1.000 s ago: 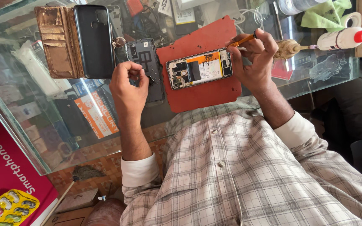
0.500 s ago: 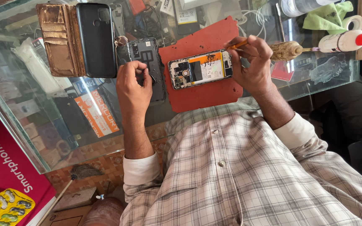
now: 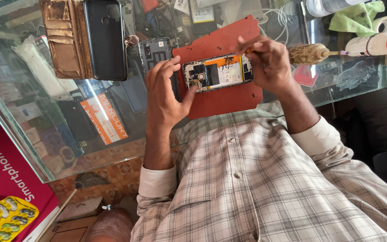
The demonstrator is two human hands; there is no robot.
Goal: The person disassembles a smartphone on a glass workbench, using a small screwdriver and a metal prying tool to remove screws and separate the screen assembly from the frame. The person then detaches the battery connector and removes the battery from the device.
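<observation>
Lying back-open on the red mat (image 3: 220, 96), the phone (image 3: 217, 71) sits between both hands on the glass counter (image 3: 45, 148). The left hand (image 3: 164, 96) has its fingers loosely curled and slightly spread, thumb tip touching the phone's near left corner. The right hand (image 3: 269, 62) covers the phone's right end, fingers pressed together and pinching a thin orange tool (image 3: 248, 50) whose tip seems to rest near the top edge.

With the board exposed, the tool could slip and scratch a part or tear a ribbon, since only a thumb steadies the phone. A nudge of the left wrist might also knock the removed back cover (image 3: 155, 54) lying just beside it.

Compared with half a second ago, the left hand has moved closer, from hovering beside the mat with fingers pinched together to touching the phone; the right hand stays on the same end.
</observation>
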